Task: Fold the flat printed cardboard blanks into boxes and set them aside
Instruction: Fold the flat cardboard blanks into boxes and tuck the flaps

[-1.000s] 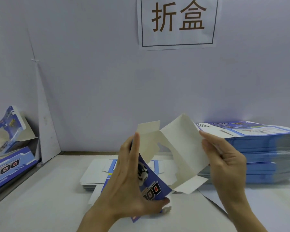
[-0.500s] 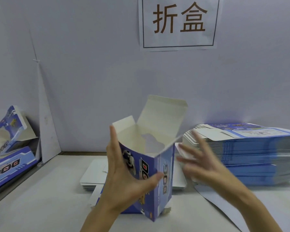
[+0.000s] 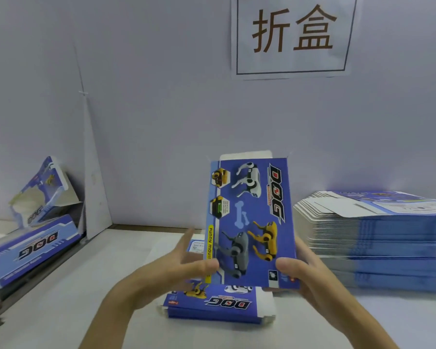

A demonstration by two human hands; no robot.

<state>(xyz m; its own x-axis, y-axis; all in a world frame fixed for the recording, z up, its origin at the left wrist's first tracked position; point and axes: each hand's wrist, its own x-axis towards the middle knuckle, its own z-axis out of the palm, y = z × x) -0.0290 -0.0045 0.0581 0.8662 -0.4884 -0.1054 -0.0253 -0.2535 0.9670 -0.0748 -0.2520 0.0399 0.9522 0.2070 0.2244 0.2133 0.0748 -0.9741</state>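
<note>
The DOG box (image 3: 249, 222) is held upright in the air between both hands, with its blue printed panel, showing robot dogs and the "DOG" logo, facing the camera. A white flap edge shows above its top edge; the depth of the box cannot be seen from this angle. The left hand (image 3: 176, 273) pinches the lower left edge: the thumb lies on the printed face and the fingers extend behind and beside the panel. The right hand (image 3: 305, 280) grips the lower right corner, thumb on the face and fingers behind. Directly below the hands, a low pile of flat blanks (image 3: 217, 308) lies on the white table (image 3: 86, 285), logo upside down to the camera. Beyond the right hand, well apart from it, stands a tall stack of blanks (image 3: 373, 238), edges aligned. Far out from the left hand, a folded box (image 3: 28, 250) lies on its side, and a second opened box (image 3: 40, 192) leans tilted on top of it. Above the hands, a paper sign (image 3: 292, 36) with two brown characters is fixed to the pale wall.
</note>
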